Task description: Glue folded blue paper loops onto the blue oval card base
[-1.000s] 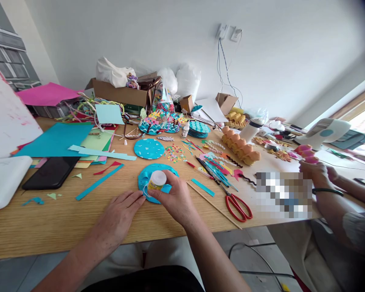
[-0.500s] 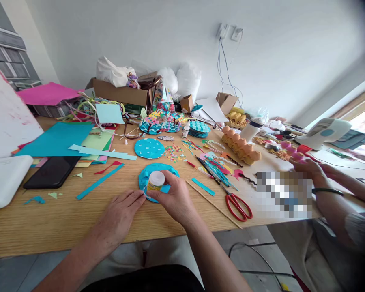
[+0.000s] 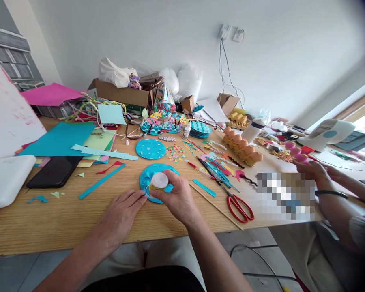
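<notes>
A round blue paper disc with raised curls of blue paper lies on the table in front of me. In my right hand is a small glue bottle with a white end and a yellow label, tilted over the disc. My left hand rests at the disc's near left edge, fingers together and the fingertips holding the rim by a pale blue paper loop. The thumb of that hand is hidden. Just behind lies a second blue disc dotted with pale bits.
Red-handled scissors, a wooden stick and blue paper strips lie around the disc. A black phone and coloured paper sheets are on the left. An egg carton stands on the right, near another person's hands.
The glue bottle has tipped and shifted slightly to the right in my right hand. My left hand stays at the disc's edge. The whole view has moved a little.
</notes>
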Demonstrator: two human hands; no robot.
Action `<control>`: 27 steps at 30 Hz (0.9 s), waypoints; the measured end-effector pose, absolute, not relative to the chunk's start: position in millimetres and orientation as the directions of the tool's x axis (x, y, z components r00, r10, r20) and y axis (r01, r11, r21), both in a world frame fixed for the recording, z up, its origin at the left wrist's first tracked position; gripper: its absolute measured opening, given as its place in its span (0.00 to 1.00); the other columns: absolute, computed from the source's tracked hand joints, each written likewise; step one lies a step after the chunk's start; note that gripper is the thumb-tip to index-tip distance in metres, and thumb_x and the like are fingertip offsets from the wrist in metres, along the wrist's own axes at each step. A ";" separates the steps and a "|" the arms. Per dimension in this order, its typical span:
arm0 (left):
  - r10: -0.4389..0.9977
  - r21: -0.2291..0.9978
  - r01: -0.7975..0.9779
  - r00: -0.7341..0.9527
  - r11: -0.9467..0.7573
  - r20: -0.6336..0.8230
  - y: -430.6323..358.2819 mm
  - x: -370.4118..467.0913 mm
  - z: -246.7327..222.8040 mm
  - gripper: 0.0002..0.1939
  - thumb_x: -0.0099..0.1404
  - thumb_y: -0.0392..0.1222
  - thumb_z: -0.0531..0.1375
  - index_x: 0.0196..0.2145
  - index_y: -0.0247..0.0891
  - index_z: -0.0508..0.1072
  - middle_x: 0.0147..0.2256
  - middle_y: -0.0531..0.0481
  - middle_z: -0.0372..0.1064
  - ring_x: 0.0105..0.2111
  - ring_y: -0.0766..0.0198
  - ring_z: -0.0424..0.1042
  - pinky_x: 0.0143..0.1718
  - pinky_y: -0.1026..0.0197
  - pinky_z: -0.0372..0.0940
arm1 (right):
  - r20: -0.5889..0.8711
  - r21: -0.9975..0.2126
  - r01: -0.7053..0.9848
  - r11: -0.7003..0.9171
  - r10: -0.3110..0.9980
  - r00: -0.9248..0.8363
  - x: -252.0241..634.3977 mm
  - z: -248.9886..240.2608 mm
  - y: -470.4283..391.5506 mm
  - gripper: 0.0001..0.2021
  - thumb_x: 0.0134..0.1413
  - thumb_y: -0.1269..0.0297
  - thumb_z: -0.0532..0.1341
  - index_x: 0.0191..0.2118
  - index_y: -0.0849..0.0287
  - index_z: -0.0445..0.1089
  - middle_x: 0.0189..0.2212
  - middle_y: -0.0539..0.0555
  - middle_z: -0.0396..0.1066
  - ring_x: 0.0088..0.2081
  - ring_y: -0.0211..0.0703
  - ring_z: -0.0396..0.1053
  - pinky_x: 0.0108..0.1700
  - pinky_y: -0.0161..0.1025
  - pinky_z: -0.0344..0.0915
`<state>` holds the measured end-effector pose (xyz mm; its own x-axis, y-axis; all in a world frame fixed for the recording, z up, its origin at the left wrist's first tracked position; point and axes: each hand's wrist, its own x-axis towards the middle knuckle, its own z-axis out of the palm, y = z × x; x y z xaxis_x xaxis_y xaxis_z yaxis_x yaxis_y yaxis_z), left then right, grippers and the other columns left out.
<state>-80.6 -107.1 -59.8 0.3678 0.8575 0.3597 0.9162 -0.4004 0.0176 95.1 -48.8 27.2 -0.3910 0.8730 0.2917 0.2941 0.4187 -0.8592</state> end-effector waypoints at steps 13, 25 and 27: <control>0.868 0.056 0.919 0.348 -0.391 0.355 -107.2 -80.7 -58.6 0.25 0.60 0.28 0.45 0.51 0.41 0.68 0.50 0.47 0.69 0.50 0.54 0.67 0.47 0.49 0.66 | 0.270 -0.878 0.280 0.387 0.886 -0.378 93.0 22.0 -46.3 0.08 0.40 0.62 0.64 0.23 0.57 0.64 0.22 0.44 0.63 0.26 0.35 0.59 0.28 0.31 0.54; 0.825 0.060 0.899 0.370 -0.434 0.427 -106.5 -81.1 -60.7 0.24 0.59 0.29 0.44 0.49 0.38 0.69 0.48 0.44 0.70 0.48 0.52 0.68 0.44 0.48 0.67 | 0.280 -0.860 0.311 0.404 0.884 -0.373 89.4 25.4 -47.0 0.10 0.41 0.59 0.62 0.21 0.58 0.62 0.20 0.45 0.63 0.24 0.34 0.58 0.26 0.30 0.53; 0.827 0.057 0.901 0.367 -0.429 0.425 -106.7 -81.0 -59.4 0.25 0.59 0.28 0.43 0.49 0.38 0.69 0.48 0.45 0.71 0.48 0.53 0.68 0.44 0.48 0.67 | 0.279 -0.857 0.316 0.406 0.883 -0.378 89.4 25.6 -47.0 0.10 0.41 0.60 0.62 0.20 0.58 0.62 0.20 0.45 0.63 0.24 0.34 0.58 0.26 0.30 0.53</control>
